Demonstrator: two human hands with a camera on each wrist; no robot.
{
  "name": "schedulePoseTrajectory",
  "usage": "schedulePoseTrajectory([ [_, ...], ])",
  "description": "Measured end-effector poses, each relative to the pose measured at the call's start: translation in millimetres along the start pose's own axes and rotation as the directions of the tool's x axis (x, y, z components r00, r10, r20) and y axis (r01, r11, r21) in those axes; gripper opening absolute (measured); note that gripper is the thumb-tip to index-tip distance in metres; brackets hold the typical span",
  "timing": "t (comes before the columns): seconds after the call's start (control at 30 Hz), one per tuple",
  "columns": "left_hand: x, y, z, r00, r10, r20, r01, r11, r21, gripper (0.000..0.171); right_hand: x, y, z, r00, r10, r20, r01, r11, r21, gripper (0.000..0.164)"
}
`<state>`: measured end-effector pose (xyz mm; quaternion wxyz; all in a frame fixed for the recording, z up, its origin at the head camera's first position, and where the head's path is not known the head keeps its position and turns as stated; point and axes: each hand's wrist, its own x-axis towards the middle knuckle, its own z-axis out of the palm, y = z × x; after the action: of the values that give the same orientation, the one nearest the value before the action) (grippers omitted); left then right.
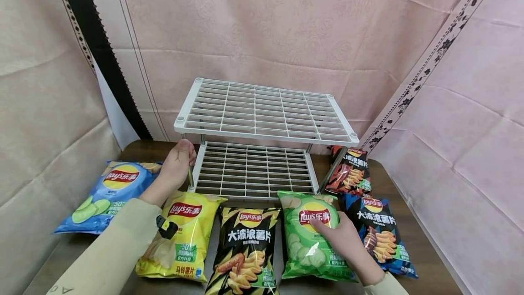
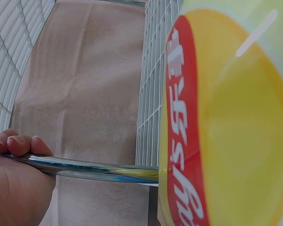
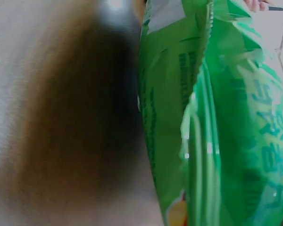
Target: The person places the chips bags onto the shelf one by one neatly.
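My left hand (image 1: 178, 160) grips the front left metal post (image 2: 104, 172) of a two-tier white wire shelf (image 1: 266, 108), just under the top tier. In the left wrist view the fingertips curl over that post. My right hand (image 1: 340, 238) holds a green bag of potato chips (image 1: 304, 222) by its right side, thumb across the front; its other fingers are hidden behind the bag. The green bag stands before the shelf's front right corner, its crimped seam (image 3: 198, 117) showing in the right wrist view. A yellow bag of chips (image 1: 184, 236) lies beneath my left forearm.
A black chip bag (image 1: 245, 249) lies between the yellow and green ones. The blue bag (image 1: 114, 195) is at the left. At the right lie a dark blue bag (image 1: 378, 233) and, behind it, a red-black bag (image 1: 354, 172). Pink cloth (image 1: 266, 26) hangs behind the brown table (image 1: 425, 249).
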<state>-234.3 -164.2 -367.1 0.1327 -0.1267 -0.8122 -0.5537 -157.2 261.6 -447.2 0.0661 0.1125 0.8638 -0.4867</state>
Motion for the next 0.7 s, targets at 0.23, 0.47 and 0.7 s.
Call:
schedulePoseTrajectory([
  [0.23,1.1,-0.5,1.2,1.0,0.017,-0.003,-0.017,1.0,0.008,0.053,-7,-20,-10,1.0,-0.013,0.014,0.014,0.999,-0.038,0.089],
  [0.47,0.6,-0.5,1.0,1.0,-0.008,0.003,0.008,1.0,-0.008,0.056,-8,-39,-15,0.998,-0.046,0.03,0.047,0.999,-0.027,0.091],
  [0.7,-0.3,3.4,0.9,1.0,-0.023,-0.001,0.023,1.0,0.021,0.057,-6,-63,-13,0.994,-0.107,0.034,0.109,0.993,-0.052,0.086],
])
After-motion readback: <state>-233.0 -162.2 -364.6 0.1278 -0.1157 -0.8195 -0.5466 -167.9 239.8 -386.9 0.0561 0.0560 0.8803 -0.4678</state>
